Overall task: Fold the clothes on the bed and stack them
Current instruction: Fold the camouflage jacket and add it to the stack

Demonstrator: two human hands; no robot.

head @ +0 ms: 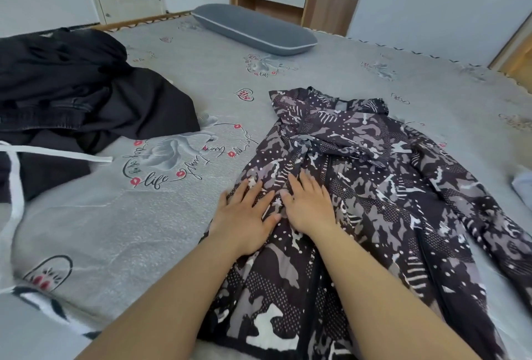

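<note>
Camouflage jacket point(374, 187) lengthwise (collar away)

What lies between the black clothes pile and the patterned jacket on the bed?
In the head view, only bedsheet with its swan-and-lettering print separates the black clothes pile from the patterned jacket.

The bed point(201, 77) wears a grey sheet printed with swans and hearts. On it lie a patterned jacket point(374, 187) spread flat at the right, a heap of black clothes point(72, 94) at the left, and a grey pillow point(253, 30) at the far edge.
</note>
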